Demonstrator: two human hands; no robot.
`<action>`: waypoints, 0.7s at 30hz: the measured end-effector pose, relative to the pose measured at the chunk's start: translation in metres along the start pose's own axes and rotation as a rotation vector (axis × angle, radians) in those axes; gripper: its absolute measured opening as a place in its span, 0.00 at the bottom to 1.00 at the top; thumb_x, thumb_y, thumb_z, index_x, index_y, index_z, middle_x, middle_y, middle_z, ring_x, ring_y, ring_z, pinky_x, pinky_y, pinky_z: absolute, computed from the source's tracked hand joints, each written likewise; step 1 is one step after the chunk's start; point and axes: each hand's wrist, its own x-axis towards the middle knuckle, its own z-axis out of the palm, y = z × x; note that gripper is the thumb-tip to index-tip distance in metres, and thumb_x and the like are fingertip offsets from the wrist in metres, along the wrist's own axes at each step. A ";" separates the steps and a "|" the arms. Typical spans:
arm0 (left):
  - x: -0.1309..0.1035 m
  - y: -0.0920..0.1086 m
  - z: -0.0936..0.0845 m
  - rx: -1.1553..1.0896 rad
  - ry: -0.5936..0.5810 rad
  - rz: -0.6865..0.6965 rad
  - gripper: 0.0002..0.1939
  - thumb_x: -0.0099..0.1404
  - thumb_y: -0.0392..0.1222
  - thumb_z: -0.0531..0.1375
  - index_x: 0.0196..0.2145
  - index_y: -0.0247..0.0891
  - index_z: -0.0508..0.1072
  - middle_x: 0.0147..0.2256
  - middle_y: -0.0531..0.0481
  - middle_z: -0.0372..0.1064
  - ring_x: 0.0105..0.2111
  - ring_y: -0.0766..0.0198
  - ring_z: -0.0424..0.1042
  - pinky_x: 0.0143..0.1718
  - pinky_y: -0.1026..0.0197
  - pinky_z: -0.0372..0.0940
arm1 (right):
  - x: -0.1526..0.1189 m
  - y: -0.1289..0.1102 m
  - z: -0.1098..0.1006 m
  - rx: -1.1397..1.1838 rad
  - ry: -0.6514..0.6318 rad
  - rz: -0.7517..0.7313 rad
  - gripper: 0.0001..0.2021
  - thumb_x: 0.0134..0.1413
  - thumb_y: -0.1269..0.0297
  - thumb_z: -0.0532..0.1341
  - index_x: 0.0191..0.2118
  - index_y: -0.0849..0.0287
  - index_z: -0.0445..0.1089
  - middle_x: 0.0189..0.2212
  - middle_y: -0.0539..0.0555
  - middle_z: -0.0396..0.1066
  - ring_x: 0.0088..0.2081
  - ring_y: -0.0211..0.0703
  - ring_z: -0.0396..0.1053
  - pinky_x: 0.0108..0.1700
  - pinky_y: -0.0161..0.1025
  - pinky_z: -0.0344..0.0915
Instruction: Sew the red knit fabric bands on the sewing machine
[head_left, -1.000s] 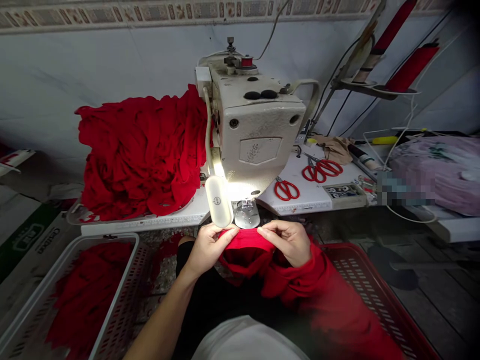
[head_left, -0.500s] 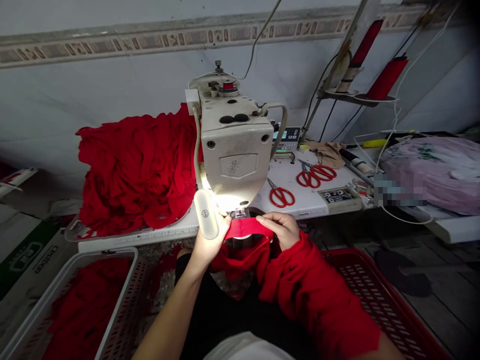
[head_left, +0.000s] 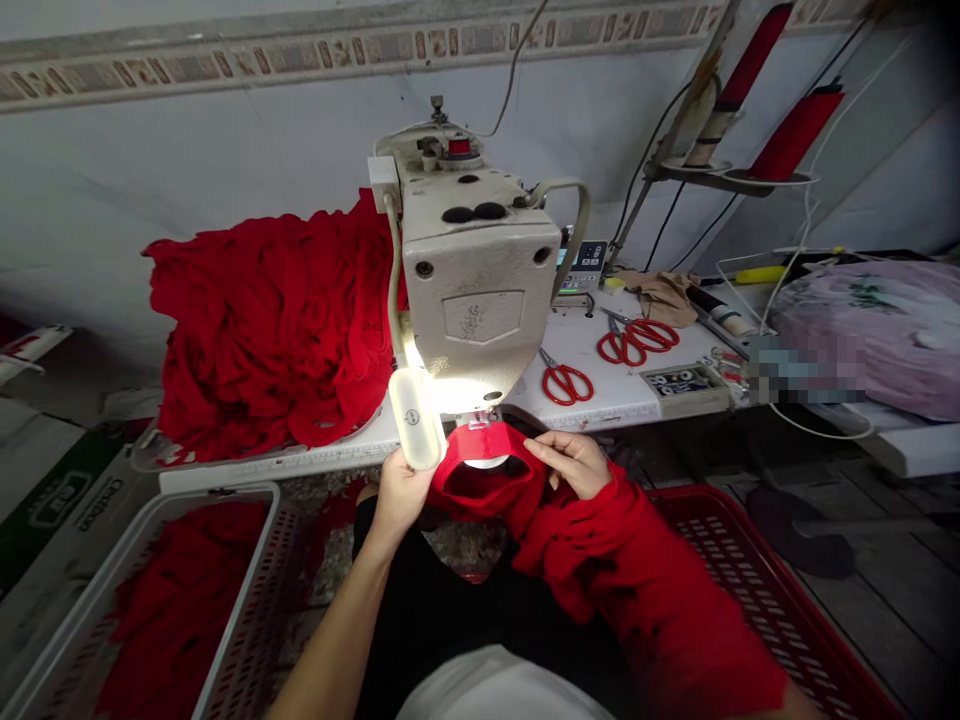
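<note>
A red fabric band [head_left: 480,442], the rim of a loop-shaped red garment piece, lies under the needle area of a sewing machine [head_left: 480,290]. My left hand [head_left: 405,490] grips the loop's left edge, its fingertips partly hidden behind the machine's lit lamp [head_left: 416,420]. At the band's right end, my right hand [head_left: 574,462] pinches the edge between thumb and fingers. More red fabric [head_left: 652,580] hangs from the loop and bunches around my right forearm.
A tall heap of red fabric [head_left: 270,330] fills the table's left side. Red-handled scissors [head_left: 567,384] and a parts tray [head_left: 682,388] lie right of the machine. Below stand a white basket [head_left: 270,500] holding red fabric and a red basket [head_left: 780,590]. Thread cones [head_left: 795,135] stand at upper right.
The red band has moved up under the needle area, and its loop now hangs open. My left hand has shifted left and down along the edge; my right hand still pinches the right end.
</note>
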 end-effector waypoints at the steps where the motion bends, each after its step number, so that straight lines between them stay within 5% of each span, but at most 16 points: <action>1: -0.008 -0.009 -0.006 0.039 -0.023 0.000 0.17 0.67 0.54 0.63 0.35 0.34 0.77 0.28 0.50 0.72 0.29 0.62 0.70 0.33 0.63 0.64 | -0.004 0.003 -0.003 -0.001 0.002 -0.010 0.22 0.48 0.45 0.73 0.35 0.62 0.78 0.23 0.51 0.74 0.21 0.36 0.65 0.19 0.32 0.60; 4: -0.036 -0.035 -0.019 0.244 -0.156 0.053 0.21 0.71 0.52 0.59 0.25 0.35 0.72 0.22 0.54 0.63 0.24 0.67 0.62 0.29 0.65 0.57 | -0.021 0.004 -0.005 -0.008 -0.052 -0.031 0.22 0.50 0.47 0.73 0.42 0.61 0.77 0.36 0.58 0.79 0.32 0.44 0.75 0.22 0.33 0.67; 6: -0.058 -0.048 -0.020 0.363 -0.277 0.099 0.22 0.74 0.49 0.56 0.25 0.35 0.71 0.23 0.54 0.63 0.24 0.67 0.62 0.30 0.65 0.57 | -0.034 -0.001 0.003 -0.044 -0.176 -0.077 0.17 0.54 0.51 0.72 0.38 0.61 0.78 0.36 0.59 0.80 0.34 0.45 0.76 0.27 0.35 0.70; 12: -0.112 -0.053 0.014 0.376 -0.680 0.205 0.13 0.73 0.47 0.57 0.48 0.39 0.77 0.42 0.44 0.77 0.40 0.57 0.75 0.43 0.60 0.68 | -0.065 0.003 0.065 -0.108 -0.586 -0.392 0.13 0.54 0.52 0.72 0.35 0.58 0.82 0.39 0.59 0.82 0.39 0.48 0.80 0.43 0.40 0.74; 16: -0.116 -0.047 0.025 0.259 -0.693 0.145 0.16 0.76 0.45 0.53 0.49 0.38 0.78 0.41 0.44 0.77 0.40 0.58 0.76 0.44 0.60 0.69 | -0.060 0.028 0.076 -0.486 -0.510 -0.445 0.16 0.61 0.52 0.67 0.46 0.58 0.81 0.45 0.60 0.81 0.46 0.51 0.78 0.50 0.42 0.70; 19: -0.099 -0.050 0.010 0.278 -0.628 0.132 0.18 0.77 0.47 0.54 0.40 0.36 0.80 0.33 0.46 0.75 0.33 0.61 0.73 0.39 0.63 0.67 | -0.058 0.034 0.065 -0.786 -0.444 -0.325 0.12 0.59 0.54 0.68 0.38 0.59 0.82 0.31 0.56 0.79 0.34 0.47 0.76 0.39 0.39 0.67; 21: -0.086 -0.055 -0.004 0.352 -0.620 0.174 0.17 0.77 0.46 0.53 0.43 0.37 0.81 0.34 0.45 0.73 0.35 0.61 0.74 0.39 0.62 0.67 | -0.061 0.029 0.058 -0.774 -0.455 -0.287 0.10 0.57 0.57 0.70 0.31 0.58 0.81 0.26 0.53 0.76 0.29 0.42 0.72 0.33 0.36 0.62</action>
